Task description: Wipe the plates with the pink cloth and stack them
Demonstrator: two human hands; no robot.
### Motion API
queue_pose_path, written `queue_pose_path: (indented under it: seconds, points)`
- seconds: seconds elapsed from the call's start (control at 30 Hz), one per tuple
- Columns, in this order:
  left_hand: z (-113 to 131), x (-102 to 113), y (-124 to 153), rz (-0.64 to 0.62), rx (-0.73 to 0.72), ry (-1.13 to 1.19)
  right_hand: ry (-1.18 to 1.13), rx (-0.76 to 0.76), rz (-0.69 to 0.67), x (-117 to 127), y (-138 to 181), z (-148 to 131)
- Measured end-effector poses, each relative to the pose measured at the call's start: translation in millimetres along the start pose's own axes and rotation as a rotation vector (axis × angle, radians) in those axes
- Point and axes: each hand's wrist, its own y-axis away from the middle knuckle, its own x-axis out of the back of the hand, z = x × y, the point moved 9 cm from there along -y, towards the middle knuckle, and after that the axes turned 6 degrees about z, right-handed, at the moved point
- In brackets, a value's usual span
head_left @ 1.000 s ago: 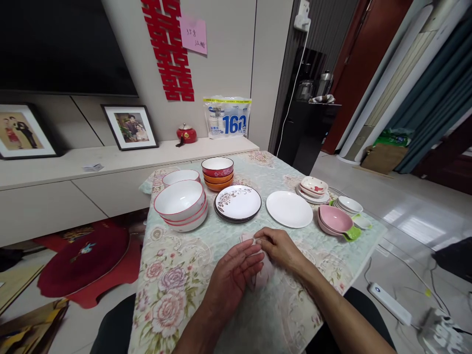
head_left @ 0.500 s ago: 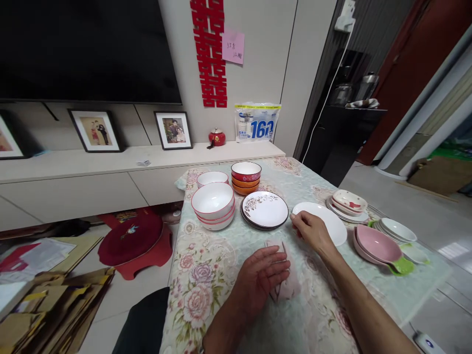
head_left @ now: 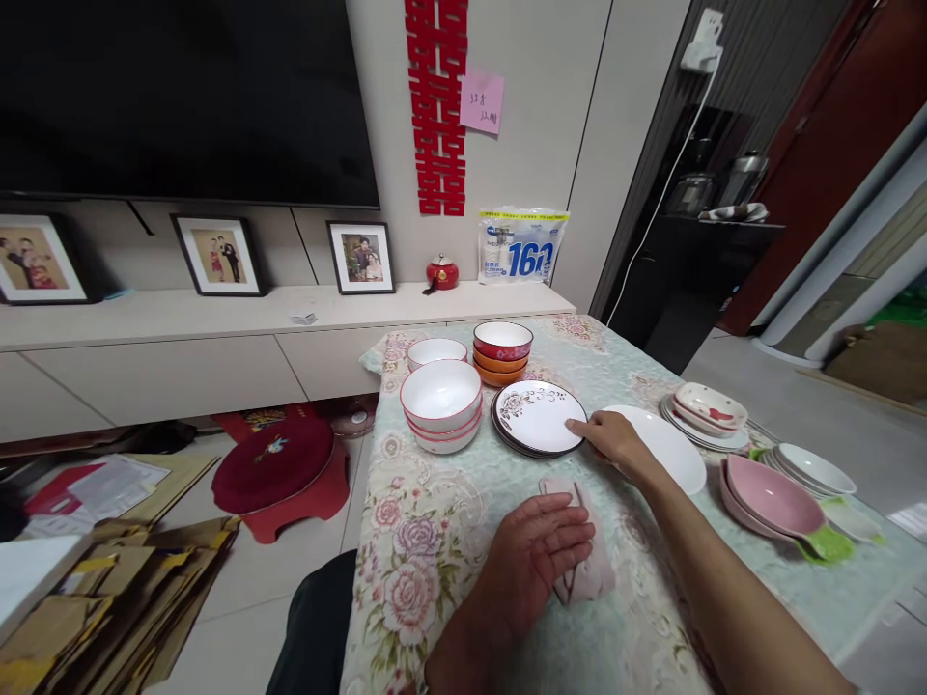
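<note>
Floral-clothed desk [head_left: 435, 483], living rm, TV [head_left: 181, 97] behind. L hand [head_left: 540, 565] flat, open on folded pink cloth [head_left: 590, 574], long axis toward patterned plate [head_left: 536, 415]; R hand [head_left: 614, 439] open, fingertip on rim.

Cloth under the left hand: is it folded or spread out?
Folded. The pink cloth lies as a small narrow pad with a visible crease, partly covered by the flat left hand on the tablecloth.

Patterned plate [head_left: 540, 417], white plate [head_left: 670, 452], bowls [head_left: 440, 396]: glazed ceramic, glossy. Folded cloth [head_left: 594, 579]: pink fabric, matt. Tablecloth [head_left: 427, 492]: floral textile, matt.
</note>
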Motion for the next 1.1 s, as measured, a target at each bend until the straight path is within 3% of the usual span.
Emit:
queue_pose_path:
  seconds: [0.33, 0.53, 0.63, 0.73, 0.87, 1.0, 1.1]
  points:
    - [0.2, 2.5, -2.8, 0.019, 0.022, 0.047, -0.499, -0.157, -0.107, -15.0, 18.9, 17.9]
    - [7.1, 2.8, -4.4, 0.017, 0.020, 0.106, -0.710, -0.159, -0.121, -7.3, 36.5, 18.7]
    - [16.1, -2.0, -3.5, -0.007, -0.016, 0.131, -0.754, -0.160, -0.195, -5.1, 52.8, 17.6]
    - [24.3, -5.2, 0.2, -0.016, -0.077, 0.183, -0.804, -0.144, -0.363, -12.8, 73.6, 12.5]
    - [27.8, 9.3, 7.1, 0.115, -0.155, 0.106, -0.791, -0.096, -0.525, -19.2, 93.0, 12.9]
    - [33.5, 26.5, 13.3, 0.230, -0.199, 0.084, -0.765, 0.029, -0.612, -8.6, 98.3, 13.3]
    - [40.7, 32.3, 16.6, 0.281, -0.229, 0.086, -0.565, 0.157, -0.736, -10.8, 111.9, 6.3]
